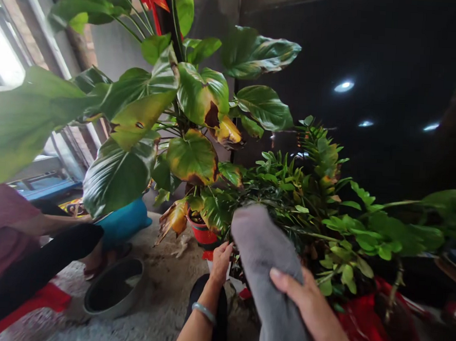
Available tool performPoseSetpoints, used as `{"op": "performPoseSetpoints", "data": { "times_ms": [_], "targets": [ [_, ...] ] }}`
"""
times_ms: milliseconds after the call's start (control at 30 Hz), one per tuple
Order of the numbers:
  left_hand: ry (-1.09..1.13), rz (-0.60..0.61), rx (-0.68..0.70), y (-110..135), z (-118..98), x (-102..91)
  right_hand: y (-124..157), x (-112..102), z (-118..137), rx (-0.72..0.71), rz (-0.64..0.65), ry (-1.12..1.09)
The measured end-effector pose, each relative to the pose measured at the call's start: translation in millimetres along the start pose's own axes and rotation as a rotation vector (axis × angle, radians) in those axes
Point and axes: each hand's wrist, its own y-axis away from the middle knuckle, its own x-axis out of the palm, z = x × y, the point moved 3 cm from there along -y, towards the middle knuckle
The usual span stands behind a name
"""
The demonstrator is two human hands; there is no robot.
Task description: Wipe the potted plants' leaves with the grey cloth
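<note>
A long grey cloth (264,250) hangs from my right hand (301,293), whose thumb lies on its front while the other fingers are hidden. Its rounded upper end reaches up to the dense green foliage (281,189). My left hand (221,260), with a pale bangle on the wrist, is left of the cloth, low among the leaves. Its fingers are pinched together, and what is between them is too small to make out. Just behind it stands a red pot (203,233) below a tall plant with broad leaves (193,155), several of them yellowed and brown-edged.
At the left a seated person (10,250) in a dark pink top is near a grey basin (114,289) on the rough floor. A blue item (126,223) lies behind the basin. Red wrapping (376,323) surrounds a pot at lower right. A dark glossy panel (373,71) backs the plants.
</note>
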Motion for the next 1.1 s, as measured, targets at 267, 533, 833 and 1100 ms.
{"op": "performPoseSetpoints", "data": {
  "times_ms": [267, 533, 833, 1100],
  "targets": [
    [0.026, 0.015, 0.002, -2, -2, -0.8, -42, -15, -22, 0.144, -0.058, -0.178],
    [0.013, 0.071, 0.018, -2, -1, -1.0, -2, 7, -11, -0.038, 0.025, 0.02],
    [0.033, 0.021, -0.001, -7, 4, -4.9, -44, -37, -56, 0.256, -0.187, -0.286],
    [0.077, 0.043, -0.036, -5, 5, -2.0, -10, -37, -4, 0.142, -0.25, -0.291]
  ]
}}
